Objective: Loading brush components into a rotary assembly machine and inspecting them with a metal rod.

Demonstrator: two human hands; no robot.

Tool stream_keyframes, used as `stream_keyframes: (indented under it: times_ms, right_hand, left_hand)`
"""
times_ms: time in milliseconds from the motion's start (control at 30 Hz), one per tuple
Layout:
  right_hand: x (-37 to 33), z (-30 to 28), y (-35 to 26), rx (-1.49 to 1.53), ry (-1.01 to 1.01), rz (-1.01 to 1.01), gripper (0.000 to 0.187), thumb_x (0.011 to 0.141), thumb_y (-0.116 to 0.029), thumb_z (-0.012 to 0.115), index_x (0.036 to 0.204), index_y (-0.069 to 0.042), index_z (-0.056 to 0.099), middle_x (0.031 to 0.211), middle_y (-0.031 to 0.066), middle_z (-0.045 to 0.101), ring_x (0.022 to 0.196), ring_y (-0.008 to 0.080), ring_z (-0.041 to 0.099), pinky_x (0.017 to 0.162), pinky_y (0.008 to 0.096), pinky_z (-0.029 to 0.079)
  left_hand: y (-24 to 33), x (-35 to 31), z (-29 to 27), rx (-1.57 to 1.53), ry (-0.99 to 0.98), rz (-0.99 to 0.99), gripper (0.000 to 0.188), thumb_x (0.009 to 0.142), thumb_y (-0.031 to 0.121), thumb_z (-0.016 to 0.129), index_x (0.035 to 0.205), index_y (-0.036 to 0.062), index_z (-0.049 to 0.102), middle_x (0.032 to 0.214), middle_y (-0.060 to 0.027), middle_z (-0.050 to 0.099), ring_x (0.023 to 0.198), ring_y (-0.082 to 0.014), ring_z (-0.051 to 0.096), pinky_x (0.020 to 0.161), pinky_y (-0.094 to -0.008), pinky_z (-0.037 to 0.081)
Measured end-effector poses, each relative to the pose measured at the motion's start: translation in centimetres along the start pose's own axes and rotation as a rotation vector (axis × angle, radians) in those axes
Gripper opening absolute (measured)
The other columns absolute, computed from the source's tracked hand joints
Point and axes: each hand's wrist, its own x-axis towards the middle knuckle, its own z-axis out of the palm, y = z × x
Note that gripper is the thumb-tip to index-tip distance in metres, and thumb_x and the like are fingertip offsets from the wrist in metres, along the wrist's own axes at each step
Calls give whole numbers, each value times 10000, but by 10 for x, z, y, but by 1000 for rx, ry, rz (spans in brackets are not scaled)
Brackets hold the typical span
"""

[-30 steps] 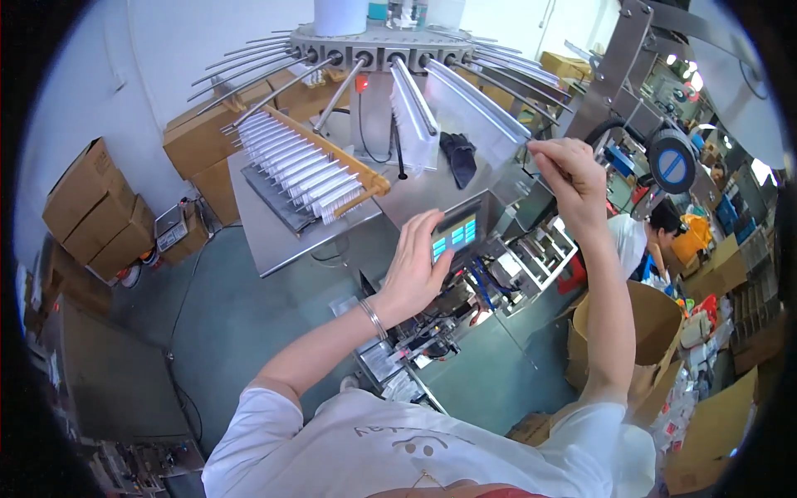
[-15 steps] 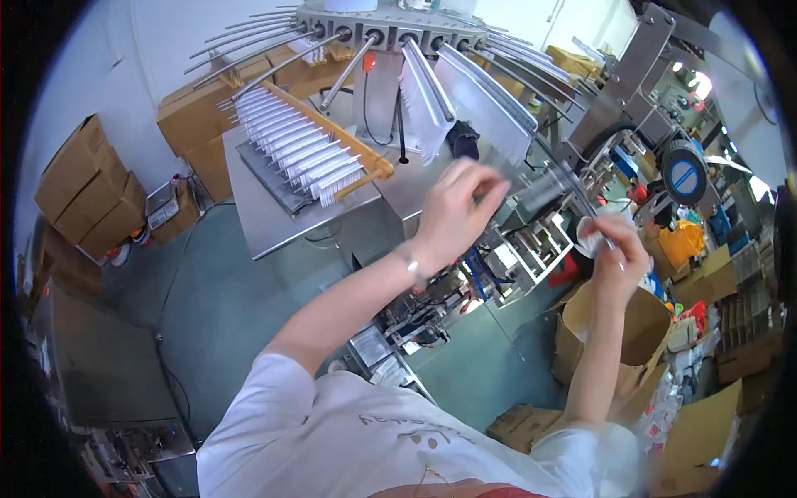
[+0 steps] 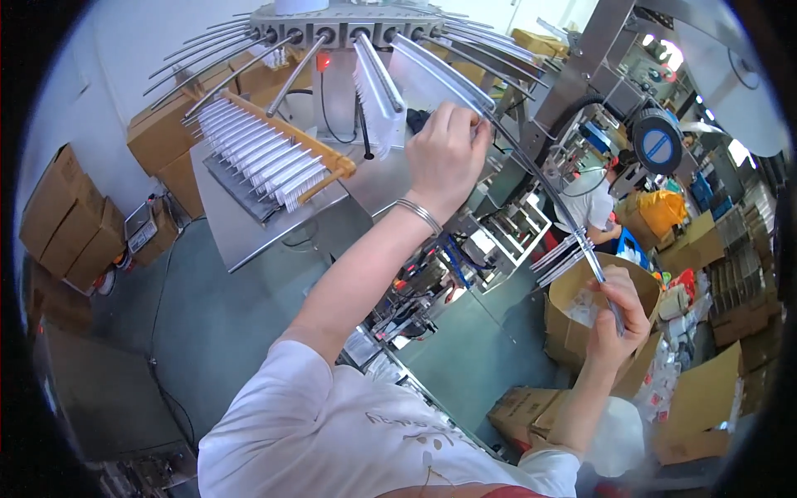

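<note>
My right hand (image 3: 617, 315) is closed round the lower end of a long thin metal rod (image 3: 531, 164) that slants down from the upper middle. Several slim white pieces (image 3: 558, 259) hang from this rod above that hand. My left hand (image 3: 448, 153) is raised with its fingers pinched together beside the rod's upper part; what they hold, if anything, is hidden. Just beyond it, rows of thin clear plastic pieces (image 3: 427, 73) hang from arms of a round metal hub (image 3: 332, 25). More bare rods fan out from the hub.
A wooden rack (image 3: 282, 133) filled with white pieces rests on a steel table (image 3: 241, 241) at left. Machinery (image 3: 473, 249) stands below my hands. An open carton (image 3: 564, 324) is beside my right hand. Another person (image 3: 589, 199) sits farther right.
My left hand has risen toward the hub and its fingers have closed. My right hand has come down along the rod toward me. The slim white pieces now show on the rod.
</note>
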Motion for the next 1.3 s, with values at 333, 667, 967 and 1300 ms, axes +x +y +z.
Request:
stream_keyframes:
  times_ms: [333,667,967,1300]
  right_hand:
    - [-15,9,7,66,189,86,339,908,-284,546,1013,33,600,881,149,623,827,244,560,775,373,422]
    - [-88,-22,10,681,609,576,188,907,-195,537,926,-8,546,804,111,598,692,200,593,635,294,476]
    - [-110,-24,-11,711,427,800,365,888,-136,579,1198,-22,425,820,82,610,704,149,583,656,261,455]
    - [-124,72,-67,-108,-279,233,678,733,-259,737,1296,-64,415,1043,104,523,899,235,505,813,369,388]
  left_hand:
    - [14,-9,-10,-106,-24,107,165,728,150,681,749,87,531,713,-54,523,628,-228,578,520,-343,452]
    - [68,-105,-59,-1064,-1020,-472,557,662,5,641,1195,28,479,1201,-91,497,1067,-183,498,923,-327,408]
    - [164,-143,-59,-1154,-1195,-535,359,907,75,509,1257,-1,478,1306,-118,465,1140,-209,500,952,-314,392]
    - [90,-144,-125,-675,-619,-600,197,947,106,457,1061,-5,575,791,-50,625,726,-101,579,699,-246,462]
